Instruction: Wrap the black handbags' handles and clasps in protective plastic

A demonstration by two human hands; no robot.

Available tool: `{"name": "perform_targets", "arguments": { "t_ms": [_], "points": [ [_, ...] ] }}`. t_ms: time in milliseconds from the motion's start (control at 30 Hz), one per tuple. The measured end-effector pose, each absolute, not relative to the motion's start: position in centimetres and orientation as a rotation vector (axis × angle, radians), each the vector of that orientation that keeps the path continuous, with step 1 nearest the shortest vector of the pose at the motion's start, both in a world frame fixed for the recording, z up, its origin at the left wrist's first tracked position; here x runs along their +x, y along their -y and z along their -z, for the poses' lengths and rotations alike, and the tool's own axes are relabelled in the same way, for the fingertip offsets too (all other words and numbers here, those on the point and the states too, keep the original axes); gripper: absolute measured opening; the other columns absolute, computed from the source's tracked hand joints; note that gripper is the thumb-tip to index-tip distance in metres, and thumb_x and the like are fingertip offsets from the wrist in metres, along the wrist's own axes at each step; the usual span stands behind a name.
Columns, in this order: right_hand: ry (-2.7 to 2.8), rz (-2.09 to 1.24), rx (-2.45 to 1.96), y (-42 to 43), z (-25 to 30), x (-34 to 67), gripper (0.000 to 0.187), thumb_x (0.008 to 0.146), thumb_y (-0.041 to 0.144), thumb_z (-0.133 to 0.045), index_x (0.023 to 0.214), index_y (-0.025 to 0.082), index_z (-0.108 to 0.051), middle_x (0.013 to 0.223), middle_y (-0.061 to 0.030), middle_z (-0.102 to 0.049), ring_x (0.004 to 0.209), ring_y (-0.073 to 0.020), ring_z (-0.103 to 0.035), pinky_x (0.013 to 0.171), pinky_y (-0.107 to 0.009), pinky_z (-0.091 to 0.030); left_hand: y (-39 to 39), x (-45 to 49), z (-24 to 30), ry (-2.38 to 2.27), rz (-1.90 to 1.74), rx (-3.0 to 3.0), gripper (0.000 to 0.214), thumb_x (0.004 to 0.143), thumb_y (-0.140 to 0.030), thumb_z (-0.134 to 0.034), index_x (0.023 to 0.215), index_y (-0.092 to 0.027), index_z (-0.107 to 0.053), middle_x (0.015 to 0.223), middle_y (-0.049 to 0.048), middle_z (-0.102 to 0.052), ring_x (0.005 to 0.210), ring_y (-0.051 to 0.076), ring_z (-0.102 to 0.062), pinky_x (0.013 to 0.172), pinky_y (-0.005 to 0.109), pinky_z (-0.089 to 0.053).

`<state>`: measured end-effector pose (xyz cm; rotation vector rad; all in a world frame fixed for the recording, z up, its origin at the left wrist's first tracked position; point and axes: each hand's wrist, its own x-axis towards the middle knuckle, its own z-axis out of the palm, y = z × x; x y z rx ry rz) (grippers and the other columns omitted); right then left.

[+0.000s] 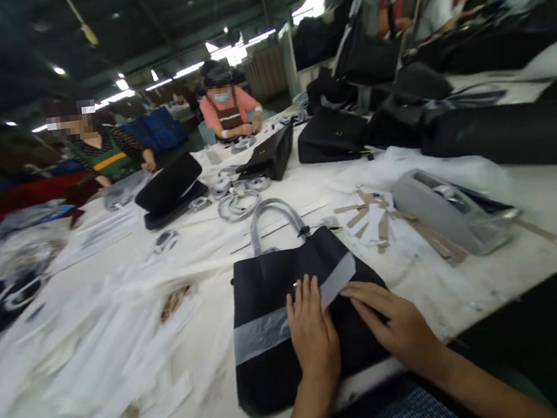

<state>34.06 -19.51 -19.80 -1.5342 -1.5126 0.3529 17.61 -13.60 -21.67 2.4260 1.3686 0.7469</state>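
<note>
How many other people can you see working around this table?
3 clearly: a co-worker in green at far left, a co-worker in pink at the far end, a co-worker in white at top right. A fourth, in red beside that one, may be partly hidden.

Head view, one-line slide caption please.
Left hand and right hand rest flat on a black handbag crossed by a translucent strip.

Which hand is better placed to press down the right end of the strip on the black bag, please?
Probably the right hand: its fingers lie beside that end of the strip, while the left hand rests flat over its middle.
</note>
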Motion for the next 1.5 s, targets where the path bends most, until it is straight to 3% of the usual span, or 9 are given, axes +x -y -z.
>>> {"name": "perform_targets", "arguments": {
  "t_ms": [100, 233, 400, 533, 800, 1033, 1167, 1333, 1500],
  "points": [
    [1.018, -0.362, -1.742, 23.1, 19.9, 37.5, 0.026, 0.089, 0.041, -0.061, 0.109, 0.026, -0.068, 0.114, -0.0083, -0.071, 0.108, -0.0272, -0.066, 0.105, -0.048, -0.048, 13.5, 18.0, 21.8, -1.374, -0.738, 2.512, 0.051, 0.097, -0.014, -0.038, 0.147, -0.025, -0.041, 0.153, 0.0057, -0.043, 0.144, 0.027, -0.033, 0.117, 0.055, -0.026],
    [0.440, -0.839, -1.520, 23.5, 20.8, 40.0, 0.046, 0.080, 0.048, -0.072, 0.116, 0.019, -0.062, 0.112, -0.0126, -0.072, 0.105, -0.0285, -0.068, 0.102, -0.049, -0.051, 13.3, 18.1, 21.8, -1.354, -0.768, 2.554, 0.047, 0.098, -0.018, -0.039, 0.145, -0.026, -0.045, 0.151, 0.0066, -0.046, 0.143, 0.029, -0.036, 0.114, 0.056, -0.030],
    [0.391, -1.073, -1.196, 18.8, 20.2, 39.9, 0.030, 0.077, 0.043, -0.076, 0.096, 0.019, -0.072, 0.103, -0.0094, -0.075, 0.098, -0.0248, -0.071, 0.095, -0.043, -0.056, 13.1, 17.9, 22.3, -1.334, -0.804, 2.579, 0.047, 0.098, -0.018, -0.040, 0.143, -0.025, -0.047, 0.149, 0.0071, -0.048, 0.141, 0.030, -0.038, 0.113, 0.057, -0.030],
    [0.351, -1.005, -1.215, 16.9, 20.0, 40.2, 0.029, 0.072, 0.039, -0.080, 0.089, 0.016, -0.074, 0.088, -0.0092, -0.077, 0.083, -0.0241, -0.074, 0.081, -0.041, -0.062, 13.0, 17.9, 22.7, -1.339, -0.830, 2.606, 0.047, 0.098, -0.018, -0.040, 0.144, -0.025, -0.046, 0.149, 0.0067, -0.048, 0.140, 0.030, -0.039, 0.112, 0.056, -0.031],
    [0.207, -0.674, -1.075, 19.3, 18.2, 42.0, 0.029, 0.069, 0.037, -0.084, 0.091, 0.019, -0.074, 0.099, -0.0043, -0.077, 0.094, -0.0182, -0.072, 0.085, -0.026, -0.060, 12.9, 17.8, 23.2, -1.339, -0.890, 2.655, 0.048, 0.097, -0.019, -0.040, 0.144, -0.027, -0.046, 0.147, 0.0054, -0.051, 0.139, 0.030, -0.041, 0.111, 0.054, -0.032],
    [0.147, -0.454, -0.996, 20.8, 15.8, 45.5, 0.033, 0.062, 0.033, -0.089, 0.087, 0.016, -0.075, 0.094, -0.0058, -0.076, 0.088, -0.0201, -0.072, 0.077, -0.025, -0.063, 12.5, 17.7, 23.8, -1.334, -0.908, 2.696, 0.048, 0.098, -0.022, -0.038, 0.145, -0.028, -0.045, 0.145, 0.0034, -0.053, 0.138, 0.028, -0.043, 0.110, 0.052, -0.033],
    [0.164, -0.298, -0.970, 22.3, 15.6, 48.9, 0.034, 0.065, 0.035, -0.087, 0.091, 0.017, -0.073, 0.097, -0.0071, -0.076, 0.093, -0.0225, -0.072, 0.083, -0.031, -0.063, 12.2, 17.7, 24.2, -1.322, -0.943, 2.708, 0.048, 0.097, -0.022, -0.039, 0.144, -0.028, -0.047, 0.144, 0.0034, -0.054, 0.137, 0.029, -0.044, 0.111, 0.052, -0.032],
    [0.287, -0.562, -0.963, 22.9, 17.2, 47.9, 0.036, 0.079, 0.051, -0.074, 0.100, 0.022, -0.071, 0.110, -0.0081, -0.074, 0.107, -0.0249, -0.068, 0.093, -0.039, -0.059, 12.2, 17.6, 24.1, -1.313, -0.909, 2.682, 0.047, 0.098, -0.024, -0.039, 0.144, -0.029, -0.046, 0.146, 0.0037, -0.052, 0.139, 0.030, -0.042, 0.110, 0.053, -0.033],
    [0.300, -0.709, -1.105, 21.4, 18.0, 42.3, 0.037, 0.069, 0.042, -0.084, 0.095, 0.018, -0.075, 0.103, -0.0081, -0.076, 0.102, -0.0264, -0.070, 0.096, -0.042, -0.057, 12.9, 17.9, 22.8, -1.351, -0.836, 2.612, 0.044, 0.099, -0.023, -0.038, 0.142, -0.026, -0.048, 0.146, 0.0049, -0.052, 0.139, 0.029, -0.041, 0.112, 0.055, -0.031]
  ]
}}
